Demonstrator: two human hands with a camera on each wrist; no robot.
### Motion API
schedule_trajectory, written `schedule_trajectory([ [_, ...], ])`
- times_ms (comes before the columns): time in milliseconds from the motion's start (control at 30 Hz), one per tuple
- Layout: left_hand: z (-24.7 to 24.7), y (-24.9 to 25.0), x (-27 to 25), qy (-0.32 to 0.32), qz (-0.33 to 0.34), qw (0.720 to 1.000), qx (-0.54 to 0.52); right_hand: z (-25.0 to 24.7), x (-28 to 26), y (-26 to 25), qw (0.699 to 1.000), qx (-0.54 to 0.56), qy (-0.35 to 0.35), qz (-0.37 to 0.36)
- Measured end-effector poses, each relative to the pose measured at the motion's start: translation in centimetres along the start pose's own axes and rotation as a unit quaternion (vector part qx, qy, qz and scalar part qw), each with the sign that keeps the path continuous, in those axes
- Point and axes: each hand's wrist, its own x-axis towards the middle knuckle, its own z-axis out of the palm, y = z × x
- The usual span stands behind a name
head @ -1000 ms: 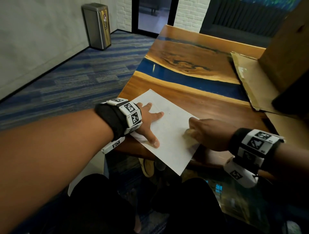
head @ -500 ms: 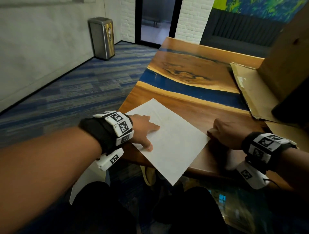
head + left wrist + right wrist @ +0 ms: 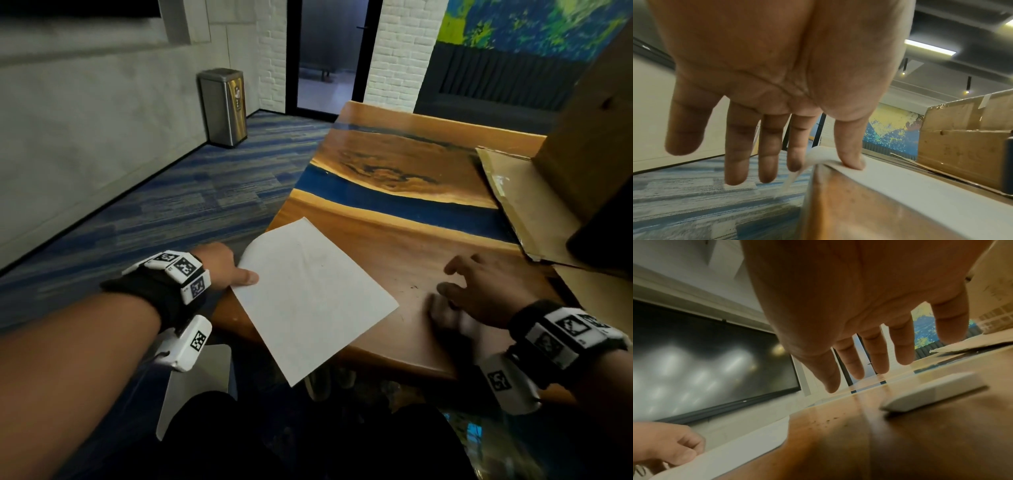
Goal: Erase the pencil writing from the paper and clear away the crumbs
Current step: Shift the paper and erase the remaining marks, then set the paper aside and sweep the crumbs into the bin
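The white paper [image 3: 308, 298] lies at the wooden table's [image 3: 394, 240] near left corner and overhangs its edges. My left hand [image 3: 226, 267] holds the paper's left edge. Its thumb [image 3: 851, 155] is on top, and the fingers [image 3: 793, 155] reach below the drooping paper [image 3: 900, 186]. My right hand [image 3: 479, 284] hovers open with spread fingers over the table, right of the paper. A white eraser [image 3: 931, 394] lies flat on the wood just under that hand [image 3: 869, 353], seen also as a pale eraser [image 3: 445, 308] in the head view. Dark crumbs [image 3: 411, 286] dot the wood between paper and eraser.
An open cardboard box [image 3: 589, 137] with a flattened flap [image 3: 513, 205] fills the table's right back. A dark object [image 3: 603, 243] sits by it. A steel bin [image 3: 224, 106] stands on the blue carpet at the left wall. My legs are below the table edge.
The paper has slid left over the table edge, and my left hand went from pressing on it to holding its edge. My right hand moved right off the paper and opened, leaving the eraser on the table.
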Motion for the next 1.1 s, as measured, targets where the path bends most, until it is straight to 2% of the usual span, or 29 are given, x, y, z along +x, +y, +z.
schedule_trajectory([
  [100, -0.5, 0.7, 0.1, 0.043, 0.017, 0.999, 0.016, 0.7, -0.6, -1.6, 0.996, 0.083, 0.006, -0.016],
  [267, -0.2, 0.7, 0.5, 0.099, -0.001, 0.992, -0.073, 0.8, -1.3, -5.2, 0.982, 0.165, -0.003, -0.087],
  [367, 0.7, -0.2, 0.8, 0.068, -0.028, 0.993, -0.088, 0.9, -1.5, -7.2, 0.978, 0.148, -0.056, -0.136],
  [467, 1.3, -1.2, 0.7, 0.022, -0.028, 0.992, -0.122, 1.2, -1.5, -8.6, 0.977, 0.094, -0.086, -0.173],
  [633, -0.2, -0.3, 0.0, 0.078, -0.006, 0.983, -0.164, 1.3, -1.3, -9.0, 0.979, 0.098, -0.091, -0.155],
  [733, -1.2, 1.5, -0.6, 0.157, 0.047, 0.948, -0.272, 0.8, -1.2, -8.9, 0.975, 0.138, -0.098, -0.142],
  [833, -3.0, 3.6, -1.9, 0.217, 0.123, 0.911, -0.328, -0.5, -0.8, -8.0, 0.948, 0.295, -0.095, -0.079],
  [1000, -6.4, 6.0, -4.3, 0.228, 0.23, 0.84, -0.435, -4.8, 0.8, -5.4, 0.855, 0.519, -0.008, 0.0],
  [1100, -7.6, 6.3, -5.2, 0.232, 0.268, 0.813, -0.462, -7.6, 1.0, -4.7, 0.838, 0.542, 0.068, -0.009],
])
